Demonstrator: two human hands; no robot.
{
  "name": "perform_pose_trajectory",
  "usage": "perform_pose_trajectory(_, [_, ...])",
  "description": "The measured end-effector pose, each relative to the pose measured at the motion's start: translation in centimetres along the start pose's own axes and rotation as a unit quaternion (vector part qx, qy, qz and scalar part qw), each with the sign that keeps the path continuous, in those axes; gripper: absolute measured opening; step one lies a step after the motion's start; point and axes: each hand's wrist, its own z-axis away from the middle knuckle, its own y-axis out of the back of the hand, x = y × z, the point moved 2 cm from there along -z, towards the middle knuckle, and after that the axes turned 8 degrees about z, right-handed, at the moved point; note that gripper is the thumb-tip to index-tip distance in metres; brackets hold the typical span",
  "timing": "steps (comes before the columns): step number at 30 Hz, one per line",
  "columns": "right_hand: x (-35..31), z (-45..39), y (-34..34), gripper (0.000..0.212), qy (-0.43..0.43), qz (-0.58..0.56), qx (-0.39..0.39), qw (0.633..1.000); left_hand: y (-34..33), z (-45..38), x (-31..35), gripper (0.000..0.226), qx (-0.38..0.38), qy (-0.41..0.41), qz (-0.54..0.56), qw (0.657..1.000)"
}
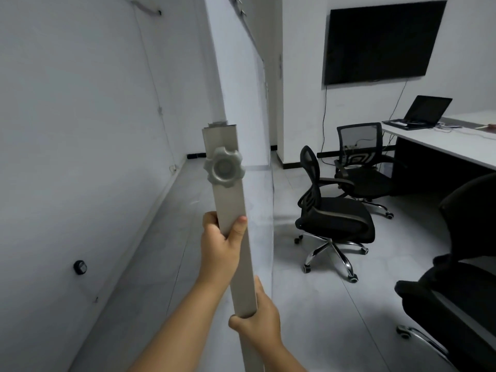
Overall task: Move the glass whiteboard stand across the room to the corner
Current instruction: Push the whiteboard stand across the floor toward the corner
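The glass whiteboard stand has a grey metal post [230,210] rising up the middle of the view, with a grey star-shaped knob [224,167] near its top. Its glass panel [241,89] stretches away from the post, seen almost edge-on. My left hand [220,242] is wrapped around the post below the knob, thumb on the front face. My right hand [260,320] grips the same post lower down, fingers curled around its left side. The stand's foot is out of view.
A white wall [80,130] runs close along the left, with a thin cable and a small black round fitting [80,267]. Two black office chairs [332,218] [362,167] stand to the right of the panel, a third [456,277] at the right edge. A white desk [442,146] holds a laptop [426,111] below a wall screen [381,41].
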Motion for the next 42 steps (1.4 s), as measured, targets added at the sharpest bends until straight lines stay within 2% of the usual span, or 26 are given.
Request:
perform_pose_trajectory(3, [0.0, 1.0, 0.1, 0.099, -0.002, -0.007, -0.003, 1.0, 0.2, 0.8, 0.4, 0.025, -0.005, -0.001, 0.009, 1.0])
perform_pose_trajectory(8, [-0.9, 5.4, 0.8, 0.079, -0.004, -0.008, -0.002, 1.0, 1.3, 4.0, 2.2, 0.025, 0.0, 0.001, 0.012, 1.0])
perform_pose_trajectory(15, [-0.5, 13.4, 1.2, 0.097, -0.018, -0.005, -0.013, 1.0, 2.6, 11.0, 5.4, 0.027, -0.015, -0.016, 0.012, 1.0])
perform_pose_trajectory(19, [-0.1, 18.1, 2.1, 0.1, -0.026, 0.006, -0.024, 0.999, 2.8, 15.2, 7.4, 0.027, -0.025, -0.02, 0.005, 0.999])
perform_pose_trajectory(24, [1.2, 22.6, 4.3, 0.085, -0.018, 0.006, -0.01, 1.0, 1.2, 19.8, 10.1, 0.028, -0.017, -0.029, -0.007, 0.999])
perform_pose_trajectory(30, [2.6, 27.5, 7.8, 0.074, 0.031, 0.007, -0.019, 0.999, -1.5, 25.4, 12.7, 0.025, 0.044, -0.037, -0.024, 0.998])
perform_pose_trajectory(35, [4.9, 30.6, 9.7, 0.094, 0.036, -0.007, -0.034, 0.999, -4.0, 29.0, 14.4, 0.025, 0.07, -0.038, -0.028, 0.996])
perform_pose_trajectory(38, [6.0, 32.0, 11.7, 0.095, 0.038, -0.042, -0.054, 0.997, -5.6, 30.8, 15.3, 0.019, 0.07, -0.025, -0.02, 0.997])
perform_pose_trajectory(42, [7.4, 33.1, 14.4, 0.106, 0.067, -0.047, -0.078, 0.994, -8.2, 32.8, 15.8, 0.022, 0.068, -0.036, -0.019, 0.997])
